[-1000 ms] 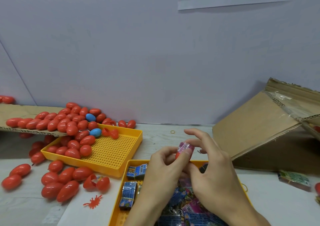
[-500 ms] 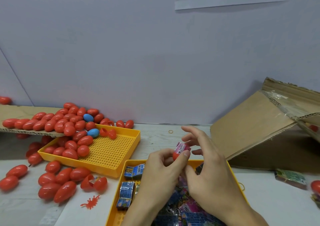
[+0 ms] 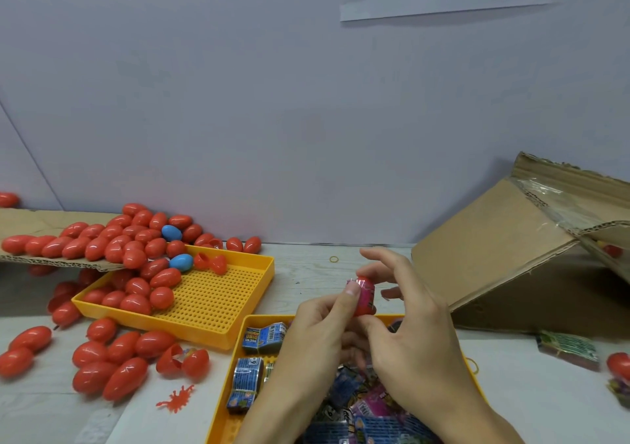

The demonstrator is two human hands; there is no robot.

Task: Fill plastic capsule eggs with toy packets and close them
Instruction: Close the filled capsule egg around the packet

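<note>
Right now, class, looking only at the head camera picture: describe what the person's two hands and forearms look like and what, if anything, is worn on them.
Both the left hand and the right hand are bare: no gloves, rings, watch or bracelets show. The forearms are bare too, with no sleeves in view down to the picture's lower edge. The visible fingernails are short and unpainted.

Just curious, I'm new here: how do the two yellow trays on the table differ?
The far yellow tray holds red capsule eggs and a blue egg; the near yellow tray holds toy packets. The far tray's perforated floor shows bare on one side; the near tray is partly hidden by the hands. Both are shallow, rectangular and yellow.
</note>
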